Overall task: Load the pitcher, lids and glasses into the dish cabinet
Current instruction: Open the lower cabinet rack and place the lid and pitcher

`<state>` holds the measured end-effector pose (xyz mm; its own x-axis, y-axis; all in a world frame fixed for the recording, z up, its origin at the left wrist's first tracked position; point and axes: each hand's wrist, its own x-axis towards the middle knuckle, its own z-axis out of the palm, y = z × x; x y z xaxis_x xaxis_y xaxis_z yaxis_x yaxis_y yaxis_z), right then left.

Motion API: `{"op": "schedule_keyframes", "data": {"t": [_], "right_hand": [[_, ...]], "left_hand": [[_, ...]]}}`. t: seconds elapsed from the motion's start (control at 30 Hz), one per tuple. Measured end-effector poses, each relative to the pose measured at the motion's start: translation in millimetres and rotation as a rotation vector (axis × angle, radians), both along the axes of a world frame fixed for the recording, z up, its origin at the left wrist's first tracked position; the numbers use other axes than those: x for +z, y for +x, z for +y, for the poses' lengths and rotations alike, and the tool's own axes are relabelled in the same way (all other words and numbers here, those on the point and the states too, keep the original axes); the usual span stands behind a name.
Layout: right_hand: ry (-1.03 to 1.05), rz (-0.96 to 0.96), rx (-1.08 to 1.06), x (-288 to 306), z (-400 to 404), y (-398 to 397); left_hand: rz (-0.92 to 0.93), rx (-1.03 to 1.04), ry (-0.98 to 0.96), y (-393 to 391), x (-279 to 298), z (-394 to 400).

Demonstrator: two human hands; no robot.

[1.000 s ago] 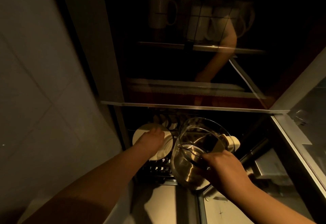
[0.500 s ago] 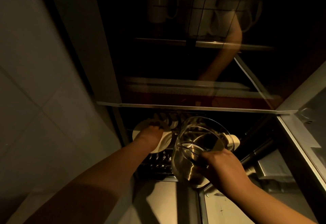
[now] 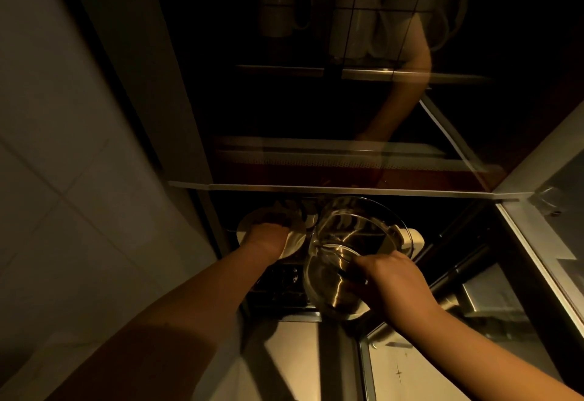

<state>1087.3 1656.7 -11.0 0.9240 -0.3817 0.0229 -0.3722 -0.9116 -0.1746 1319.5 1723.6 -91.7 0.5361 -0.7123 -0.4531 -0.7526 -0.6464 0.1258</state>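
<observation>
We've got the right hand (image 3: pixel 392 277) gripping the glass pitcher (image 3: pixel 344 255) by its handle, tilted at the cabinet's lower rack (image 3: pixel 284 287), while the left hand (image 3: pixel 268 238) curls over the white plates (image 3: pixel 294 239) beside it, probably clearing room.

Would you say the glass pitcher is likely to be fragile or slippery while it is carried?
The pitcher looks like clear glass, so probably rigid and breakable. Its glossy wall may be slippery; the right hand grips its handle side. It appears empty, so perhaps fairly light.
</observation>
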Motion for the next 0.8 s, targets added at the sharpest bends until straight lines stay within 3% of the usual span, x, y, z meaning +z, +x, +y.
{"op": "schedule_keyframes", "data": {"t": [0.23,0.43,0.8], "right_hand": [[0.008,-0.019,-0.021,-0.4,-3.9,-0.2],[0.010,-0.021,-0.016,-0.5,-2.5,-2.4],[0.006,-0.028,-0.029,-4.4,-2.0,-1.5]], "left_hand": [[-0.057,-0.121,-0.159,-3.1,2.0,13.3],[-0.164,-0.239,0.006,-1.1,-0.5,17.5],[-0.245,-0.232,-0.098,-2.7,-9.6,20.9]]}}
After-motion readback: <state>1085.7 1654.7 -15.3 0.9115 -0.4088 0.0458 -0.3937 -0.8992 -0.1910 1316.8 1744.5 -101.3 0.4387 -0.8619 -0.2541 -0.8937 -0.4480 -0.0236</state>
